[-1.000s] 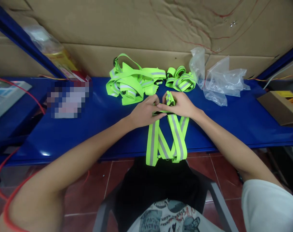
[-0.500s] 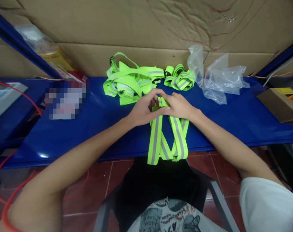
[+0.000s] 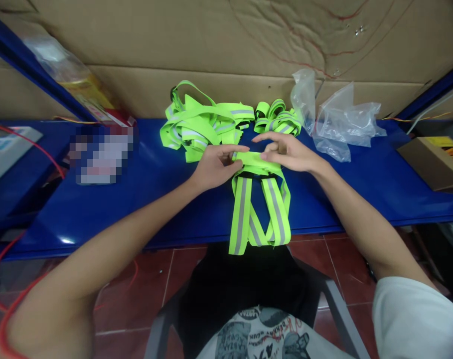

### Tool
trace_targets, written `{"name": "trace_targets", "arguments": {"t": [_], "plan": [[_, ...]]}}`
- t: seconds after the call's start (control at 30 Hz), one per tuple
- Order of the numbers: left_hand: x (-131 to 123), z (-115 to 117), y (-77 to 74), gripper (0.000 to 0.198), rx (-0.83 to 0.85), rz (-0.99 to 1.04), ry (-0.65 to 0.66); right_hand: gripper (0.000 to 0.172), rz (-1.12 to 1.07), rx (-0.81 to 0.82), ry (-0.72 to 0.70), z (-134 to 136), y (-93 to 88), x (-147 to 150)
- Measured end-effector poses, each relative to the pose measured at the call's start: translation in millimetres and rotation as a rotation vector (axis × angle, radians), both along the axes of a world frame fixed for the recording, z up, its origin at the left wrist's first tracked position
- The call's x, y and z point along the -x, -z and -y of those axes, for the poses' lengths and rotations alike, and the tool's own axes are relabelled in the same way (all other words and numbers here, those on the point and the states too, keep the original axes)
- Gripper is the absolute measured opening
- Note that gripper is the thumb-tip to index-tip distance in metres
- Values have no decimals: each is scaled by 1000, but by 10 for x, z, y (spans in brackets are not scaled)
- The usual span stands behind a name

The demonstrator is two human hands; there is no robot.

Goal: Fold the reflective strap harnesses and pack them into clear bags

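A neon-green reflective strap vest (image 3: 258, 209) lies across the blue table (image 3: 155, 199), its lower loops hanging over the front edge. My left hand (image 3: 215, 167) pinches the left end of the vest's top band between thumb and fingers. My right hand (image 3: 286, 152) holds the right end of that band, with the index finger stretched out above it. Behind my hands lie a loose pile of green straps (image 3: 200, 127) and a smaller folded bundle of straps (image 3: 278, 119).
Clear plastic bags (image 3: 338, 124) lie at the back right. A cardboard box (image 3: 431, 164) stands at the far right. Cardboard lines the wall behind. A red cable (image 3: 9, 294) runs down the left side. A blurred-out item (image 3: 102, 152) lies at the left.
My hands, close together over a bunched fold of the strap, have moved apart and spread the top band out flat between them.
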State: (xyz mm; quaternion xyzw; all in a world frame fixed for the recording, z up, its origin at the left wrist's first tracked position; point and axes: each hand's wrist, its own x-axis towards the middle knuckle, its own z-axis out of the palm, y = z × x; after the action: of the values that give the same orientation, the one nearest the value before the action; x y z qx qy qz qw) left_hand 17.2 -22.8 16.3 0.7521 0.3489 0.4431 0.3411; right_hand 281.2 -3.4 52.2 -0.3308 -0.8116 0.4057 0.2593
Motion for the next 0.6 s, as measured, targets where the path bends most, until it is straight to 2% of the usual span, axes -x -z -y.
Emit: {"name": "trace_targets", "arguments": {"t": [0.17,0.27,0.4,0.6], "plan": [[64,23,-31,32,-5,-128,21,59,48,-63,-16,-43,17,-50],[88,19,-22,30,-27,-172,65,59,63,-29,12,-41,2,-84],[114,-15,-10,24,-68,-224,93,48,101,-19,31,-66,-7,-150],[122,-20,-16,29,-59,-250,109,59,256,40,60,-63,-20,-147]]}}
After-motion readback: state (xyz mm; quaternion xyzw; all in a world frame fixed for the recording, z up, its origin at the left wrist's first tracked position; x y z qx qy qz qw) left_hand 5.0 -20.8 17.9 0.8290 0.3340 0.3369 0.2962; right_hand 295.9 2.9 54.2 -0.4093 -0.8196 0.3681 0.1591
